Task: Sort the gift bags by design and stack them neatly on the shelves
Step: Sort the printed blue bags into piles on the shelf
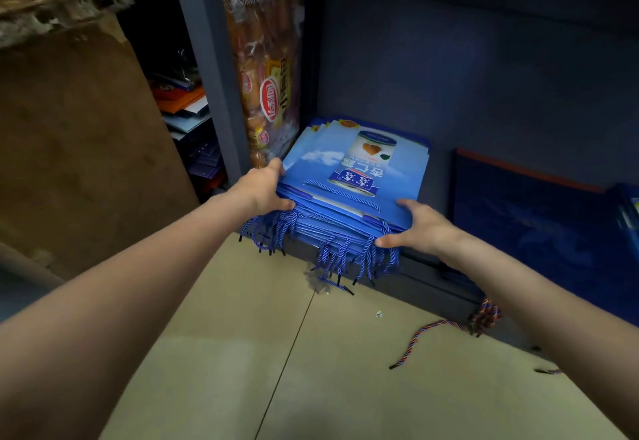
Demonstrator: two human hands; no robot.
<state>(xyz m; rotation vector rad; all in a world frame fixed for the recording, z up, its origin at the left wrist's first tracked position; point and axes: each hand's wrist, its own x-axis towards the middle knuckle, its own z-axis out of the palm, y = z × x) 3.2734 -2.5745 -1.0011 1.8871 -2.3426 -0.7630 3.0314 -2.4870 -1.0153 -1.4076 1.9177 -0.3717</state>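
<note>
Two bare hands are meeting on one stack of light blue gift bags, which is lying flat on the bottom shelf of a dark cabinet, pushed toward its left corner. The left hand is gripping the stack's near left corner, thumb curling in over the front edge and fingers wrapping along the side. The right hand is gripping the near right corner, thumb lying on the top bag and fingers reaching under the front edge, so both grips are closing on the stack. The top bag is showing a printed can, a cloud and white lettering, turned away from the viewer. Blue twisted cord handles are hanging from the stack's front edge, spilling past the shelf lip toward the tan floor.

To the right on the same shelf, well apart from the stack, a dark navy bag with an orange upper edge is lying flat. A loose red-and-blue cord is trailing across the floor below the right forearm. Just left of the stack, packaged snacks are standing upright beside a grey post. Further left, a brown cardboard box is filling that side of the view.
</note>
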